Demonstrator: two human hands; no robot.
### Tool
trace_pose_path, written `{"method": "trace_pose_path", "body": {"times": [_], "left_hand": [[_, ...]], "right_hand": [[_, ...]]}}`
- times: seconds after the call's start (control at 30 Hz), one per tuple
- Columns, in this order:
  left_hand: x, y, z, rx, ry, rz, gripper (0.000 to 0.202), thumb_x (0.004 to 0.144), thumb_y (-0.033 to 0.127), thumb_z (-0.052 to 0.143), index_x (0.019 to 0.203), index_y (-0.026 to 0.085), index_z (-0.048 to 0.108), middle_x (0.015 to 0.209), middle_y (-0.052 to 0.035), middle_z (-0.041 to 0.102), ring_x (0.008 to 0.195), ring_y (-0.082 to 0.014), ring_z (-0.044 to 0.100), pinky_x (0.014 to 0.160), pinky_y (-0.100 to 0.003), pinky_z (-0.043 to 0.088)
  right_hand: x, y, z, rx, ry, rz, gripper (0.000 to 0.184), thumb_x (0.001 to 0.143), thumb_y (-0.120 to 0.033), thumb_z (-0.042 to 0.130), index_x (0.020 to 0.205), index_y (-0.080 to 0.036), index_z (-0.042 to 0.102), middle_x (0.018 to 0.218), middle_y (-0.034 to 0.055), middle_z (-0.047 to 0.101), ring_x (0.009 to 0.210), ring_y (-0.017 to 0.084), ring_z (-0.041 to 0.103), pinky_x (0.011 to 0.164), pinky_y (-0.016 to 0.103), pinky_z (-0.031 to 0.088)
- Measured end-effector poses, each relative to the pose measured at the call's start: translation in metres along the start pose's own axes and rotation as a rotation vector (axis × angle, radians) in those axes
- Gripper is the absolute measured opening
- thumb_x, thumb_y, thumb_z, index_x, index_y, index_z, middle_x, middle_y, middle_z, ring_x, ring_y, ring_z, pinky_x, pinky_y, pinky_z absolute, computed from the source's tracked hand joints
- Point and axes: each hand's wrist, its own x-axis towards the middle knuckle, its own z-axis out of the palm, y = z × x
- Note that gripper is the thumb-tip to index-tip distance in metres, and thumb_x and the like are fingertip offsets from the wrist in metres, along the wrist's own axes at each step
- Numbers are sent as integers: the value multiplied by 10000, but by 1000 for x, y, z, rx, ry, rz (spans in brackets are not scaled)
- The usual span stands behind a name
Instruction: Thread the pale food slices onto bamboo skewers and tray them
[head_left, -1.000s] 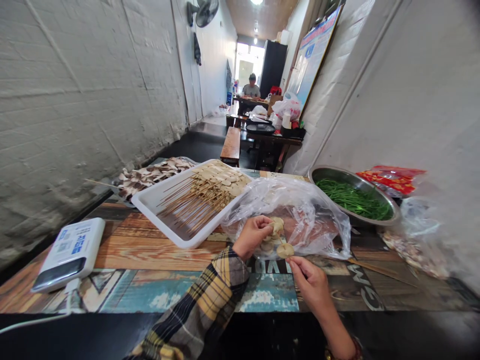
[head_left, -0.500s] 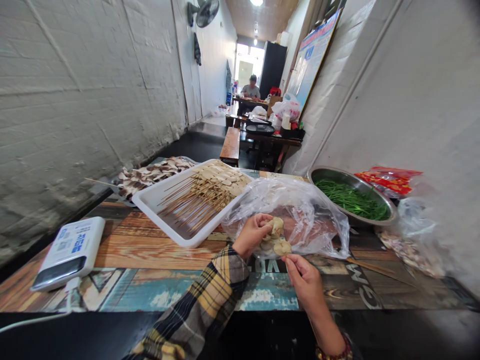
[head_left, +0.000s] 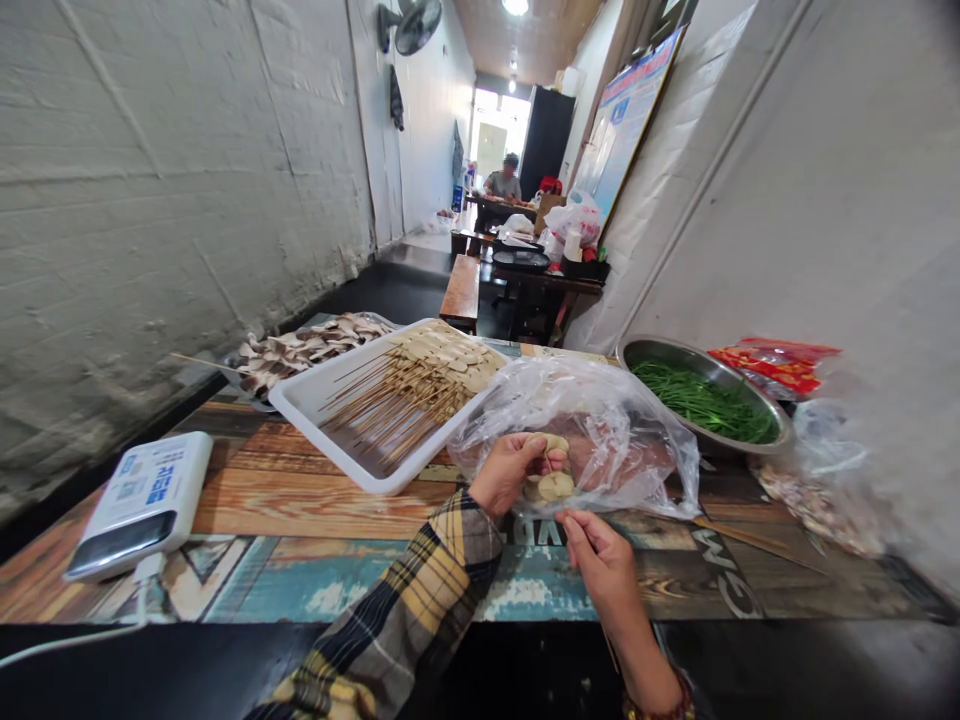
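My left hand pinches pale round food slices in front of a clear plastic bag. My right hand, just below, is closed on the lower end of a thin bamboo skewer that runs up through the slices. A white tray holding several finished skewers lies to the left of my hands. Beyond it sits a tray of sliced mushrooms.
A white scale with a cable rests at the table's left front. A steel bowl of green stalks stands at the right, with a red packet and another plastic bag. Loose skewers lie nearby. A person sits at a far table.
My right hand has moved up and left toward my left hand, and the lower slice has slid up the skewer against the others.
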Motion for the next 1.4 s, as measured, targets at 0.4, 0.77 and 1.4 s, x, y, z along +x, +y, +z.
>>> {"method": "trace_pose_path", "body": {"times": [0.4, 0.77, 1.4], "left_hand": [[-2, 1, 4, 24, 72, 8, 492, 645, 511, 757, 854, 71, 693, 758, -113, 718, 568, -153, 619, 535, -263, 492], [-2, -3, 6, 30, 51, -14, 447, 640, 490, 763, 804, 78, 704, 683, -78, 704, 512, -111, 574, 505, -217, 413], [-5, -3, 10, 33, -83, -44, 475, 648, 548, 742, 739, 88, 669, 652, -73, 664, 579, -127, 589, 574, -230, 435]], "right_hand": [[1, -10, 4, -160, 99, -133, 402, 874, -503, 514, 807, -163, 718, 535, -3, 574, 523, 145, 541, 448, 201, 402], [9, -15, 8, -239, 108, -150, 366, 899, -439, 490, 802, -153, 698, 578, 4, 606, 537, 138, 549, 486, 203, 402], [19, -13, 9, 36, 105, -54, 393, 859, -505, 540, 850, -142, 690, 467, -59, 453, 432, 104, 409, 422, 205, 319]]}}
